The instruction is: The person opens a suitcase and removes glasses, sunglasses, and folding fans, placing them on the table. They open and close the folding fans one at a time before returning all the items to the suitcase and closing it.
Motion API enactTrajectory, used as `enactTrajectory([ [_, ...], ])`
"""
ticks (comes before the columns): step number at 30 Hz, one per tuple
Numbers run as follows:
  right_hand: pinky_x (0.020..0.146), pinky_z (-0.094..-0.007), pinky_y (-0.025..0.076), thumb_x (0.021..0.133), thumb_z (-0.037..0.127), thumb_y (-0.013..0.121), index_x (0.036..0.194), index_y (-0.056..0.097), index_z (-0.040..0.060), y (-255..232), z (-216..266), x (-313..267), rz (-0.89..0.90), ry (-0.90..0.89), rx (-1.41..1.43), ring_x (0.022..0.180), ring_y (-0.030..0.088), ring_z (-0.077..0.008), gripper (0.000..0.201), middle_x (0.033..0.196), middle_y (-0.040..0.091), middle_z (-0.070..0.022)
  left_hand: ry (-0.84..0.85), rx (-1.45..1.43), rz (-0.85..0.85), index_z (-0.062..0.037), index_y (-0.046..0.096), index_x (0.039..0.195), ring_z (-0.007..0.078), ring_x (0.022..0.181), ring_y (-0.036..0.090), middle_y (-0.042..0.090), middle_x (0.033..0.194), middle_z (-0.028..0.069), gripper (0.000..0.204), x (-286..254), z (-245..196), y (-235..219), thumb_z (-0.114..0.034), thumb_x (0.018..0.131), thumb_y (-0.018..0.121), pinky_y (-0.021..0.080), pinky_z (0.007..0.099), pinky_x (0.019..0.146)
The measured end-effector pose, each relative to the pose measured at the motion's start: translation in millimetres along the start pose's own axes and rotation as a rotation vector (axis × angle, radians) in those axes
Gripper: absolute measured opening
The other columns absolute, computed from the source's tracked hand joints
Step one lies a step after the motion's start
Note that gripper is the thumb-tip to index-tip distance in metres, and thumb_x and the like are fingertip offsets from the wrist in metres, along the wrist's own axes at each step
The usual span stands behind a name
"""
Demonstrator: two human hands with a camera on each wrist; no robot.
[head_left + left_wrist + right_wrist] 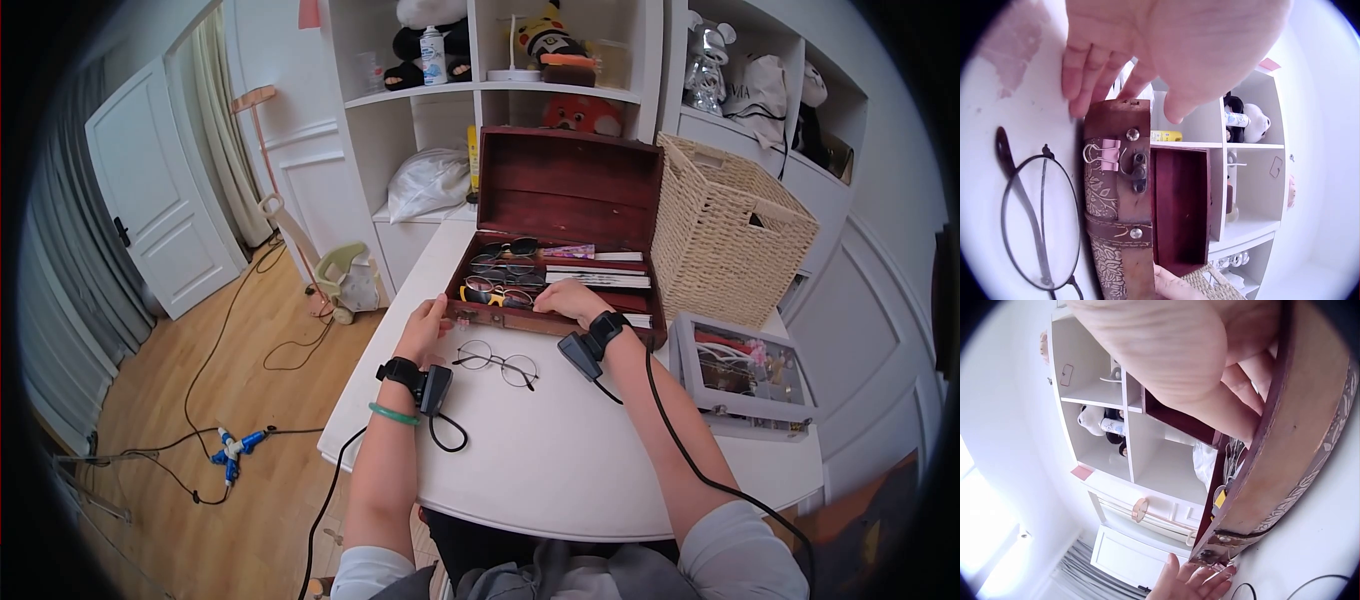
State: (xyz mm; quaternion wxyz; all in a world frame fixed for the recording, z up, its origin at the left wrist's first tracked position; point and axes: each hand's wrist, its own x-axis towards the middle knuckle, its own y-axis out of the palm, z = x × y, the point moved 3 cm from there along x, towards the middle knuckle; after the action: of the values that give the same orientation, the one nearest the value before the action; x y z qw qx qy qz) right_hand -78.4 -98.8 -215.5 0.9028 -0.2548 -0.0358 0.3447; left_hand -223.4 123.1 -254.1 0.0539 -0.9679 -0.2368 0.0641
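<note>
In the head view, a person sits at a white table (560, 450) with an open wooden box (565, 215) standing at the far edge of the tabletop, its lid raised upright. The box holds several pairs of glasses on its left side and flat books or cards on its right. The left hand (425, 325) rests against the front left corner of the box, fingers fairly straight and touching the wood. The right hand (572, 300) lies over the front rim near the middle, fingers bent down into the box; whether they pinch anything there cannot be told. A pair of round wire glasses (497, 362) lies on the tabletop just in front of the box, between the two wrists. A woven basket (735, 235) stands at the right of the box, and a grey case with a clear lid (745, 375) sits near the right edge. In the left wrist view, the left hand (1166, 50) lies spread with its fingertips (1079, 103) touching the box's corner (1116, 206), gripping nothing; a pink clip (1109, 155) hangs beside the metal latch, and the round glasses (1038, 219) lie just beside the box. In the right wrist view, the right hand (1172, 350) curls its fingers (1241, 384) over the box's front wall (1291, 469), with the left hand's fingertips (1194, 581) at the far corner.
</note>
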Motion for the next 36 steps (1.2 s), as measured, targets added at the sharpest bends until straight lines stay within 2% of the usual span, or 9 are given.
enactTrajectory([
  [3,0.069,-0.0241,0.045,0.072,0.005,0.066,0.085,0.068,-0.001,4.6,0.4,3.6,0.013,-0.025,0.099,0.076,0.059,-0.014,0.014,0.083,0.066,-0.0082,0.057,0.016,0.02,-0.0027,0.051,0.119,0.0207,0.096,0.058,0.056,0.109,0.0101,0.055,6.8,4.2,-1.5,-0.05,0.091,0.044,0.044,0.0319,0.085],
  [7,0.065,-0.0228,0.046,0.076,0.005,0.064,0.086,0.067,0.0004,9.1,-7.2,11.6,0.002,-0.081,0.148,0.071,0.058,-0.0118,0.012,0.082,0.066,-0.0069,0.05,0.023,0.013,-0.0026,0.051,0.119,0.0207,0.096,0.058,0.057,0.109,0.0099,0.056,5.6,4.1,-2.0,-0.05,0.092,0.043,0.045,0.0318,0.084],
  [9,0.061,-0.0235,0.048,0.076,0.003,0.063,0.089,0.064,-0.0022,6.3,-4.2,6.5,-0.081,-0.001,0.316,0.064,0.057,-0.012,0.015,0.078,0.064,-0.0071,0.017,0.007,0.007,-0.0027,0.051,0.12,0.0208,0.096,0.058,0.057,0.109,0.0098,0.055,3.1,2.4,-0.8,-0.05,0.092,0.043,0.045,0.0319,0.084],
  [12,0.058,-0.0205,0.046,0.077,0.005,0.063,0.094,0.063,-0.0009,5.0,-4.4,6.0,-0.119,0.042,0.358,0.063,0.055,-0.009,0.018,0.078,0.063,-0.0054,0.069,0.01,0.018,-0.0028,0.05,0.12,0.0208,0.096,0.059,0.057,0.109,0.0096,0.055,9.3,7.1,-2.1,-0.05,0.092,0.043,0.044,0.0319,0.084],
  [22,0.057,-0.0212,0.047,0.077,0.003,0.064,0.095,0.063,-0.0018,8.1,-1.9,7.5,-0.06,0.003,0.303,0.066,0.055,-0.0093,0.019,0.082,0.063,-0.0057,0.049,0.043,0.012,-0.0025,0.051,0.119,0.0208,0.095,0.059,0.056,0.109,0.01,0.056,5.1,2.8,-0.8,-0.05,0.091,0.043,0.045,0.0324,0.085],
  [25,0.058,-0.0222,0.048,0.078,0.003,0.063,0.095,0.062,-0.0016,7.6,-2.2,4.5,-0.082,-0.025,0.329,0.066,0.056,-0.0098,0.018,0.082,0.062,-0.0056,-0.001,0.011,-0.012,-0.0019,0.051,0.119,0.0208,0.096,0.059,0.057,0.108,0.0102,0.056,3.6,4.4,-0.6,-0.05,0.091,0.043,0.045,0.0325,0.085],
  [31,0.065,-0.0248,0.052,0.081,0.004,0.062,0.097,0.059,-0.0003,-3.0,3.9,-16.6,-0.166,-0.065,0.537,0.068,0.056,-0.0104,0.018,0.082,0.06,-0.0045,0.003,0.004,-0.01,-0.0015,0.051,0.117,0.0212,0.097,0.058,0.057,0.107,0.0106,0.055,7.4,7.3,-2.4,-0.05,0.092,0.043,0.045,0.0332,0.085],
  [33,0.068,-0.025,0.052,0.082,0.004,0.061,0.1,0.058,-0.0001,-10.2,6.3,-25.2,-0.211,-0.157,0.692,0.07,0.056,-0.0108,0.019,0.083,0.059,-0.0045,-0.022,-0.023,0.067,-0.0107,0.046,0.124,0.0274,0.107,0.046,0.05,0.116,0.0132,0.059,14.7,15.9,-3.7,-0.057,0.088,0.045,0.04,0.0651,0.08],
  [36,0.073,-0.0266,0.052,0.083,0.005,0.06,0.102,0.055,-0.0011,-21.0,18.6,-50.3,-0.193,-0.22,0.796,0.075,0.056,-0.0113,0.02,0.086,0.057,-0.0047,-0.012,-0.012,0.048,-0.0096,0.047,0.123,0.0262,0.105,0.048,0.052,0.115,0.0128,0.059,9.4,11.4,-2.5,-0.056,0.088,0.045,0.042,0.0621,0.08],
])
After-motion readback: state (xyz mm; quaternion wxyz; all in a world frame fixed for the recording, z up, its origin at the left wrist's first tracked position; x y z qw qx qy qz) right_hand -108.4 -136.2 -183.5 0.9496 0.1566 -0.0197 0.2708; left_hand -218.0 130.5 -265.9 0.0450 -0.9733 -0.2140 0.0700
